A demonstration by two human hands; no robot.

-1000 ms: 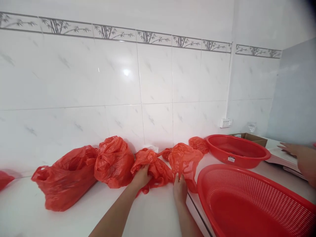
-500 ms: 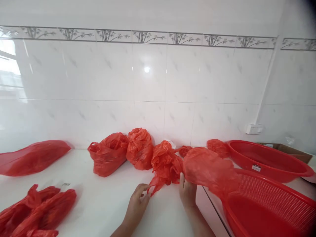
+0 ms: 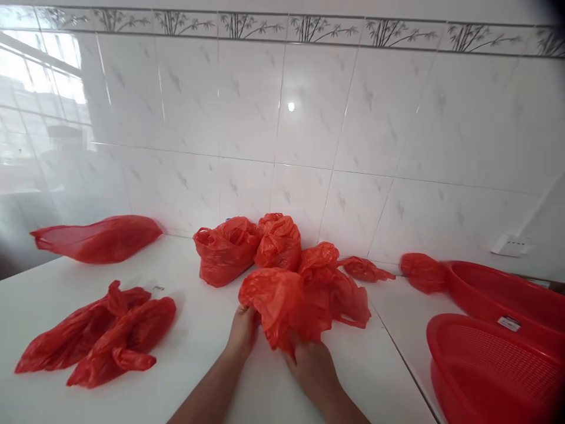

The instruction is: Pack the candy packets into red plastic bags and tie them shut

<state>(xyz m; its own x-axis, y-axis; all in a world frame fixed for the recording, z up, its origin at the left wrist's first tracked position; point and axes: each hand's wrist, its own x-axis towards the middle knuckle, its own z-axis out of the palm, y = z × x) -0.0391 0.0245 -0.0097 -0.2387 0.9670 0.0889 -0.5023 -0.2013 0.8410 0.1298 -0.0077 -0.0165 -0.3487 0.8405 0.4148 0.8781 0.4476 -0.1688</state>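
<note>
A crumpled red plastic bag (image 3: 276, 300) is held up between my two hands over the white table, at the centre of the head view. My left hand (image 3: 244, 331) is closed on the bag's left side, its fingertips partly hidden by the plastic. At the bag's lower end, my right hand (image 3: 311, 362) grips the gathered plastic, fingers mostly covered. Just behind, a second loose red bag (image 3: 348, 294) lies on the table, partly overlapped by the held one. Two fuller red bags stand farther back: one with loop handles (image 3: 225, 253) and a rounder one (image 3: 279, 242).
Two limp red bags (image 3: 128, 335) lie at the left, with a long red bag (image 3: 115, 238) behind them. Small red bags (image 3: 364, 269) rest near the tiled wall (image 3: 304, 106). On the right stand a red perforated basket (image 3: 450, 321) and a red basin (image 3: 477, 294).
The bag at my right hand has moved left to between both hands. My left hand has left the loose bag's handle and now grips this one. The view has turned and shifted.
</note>
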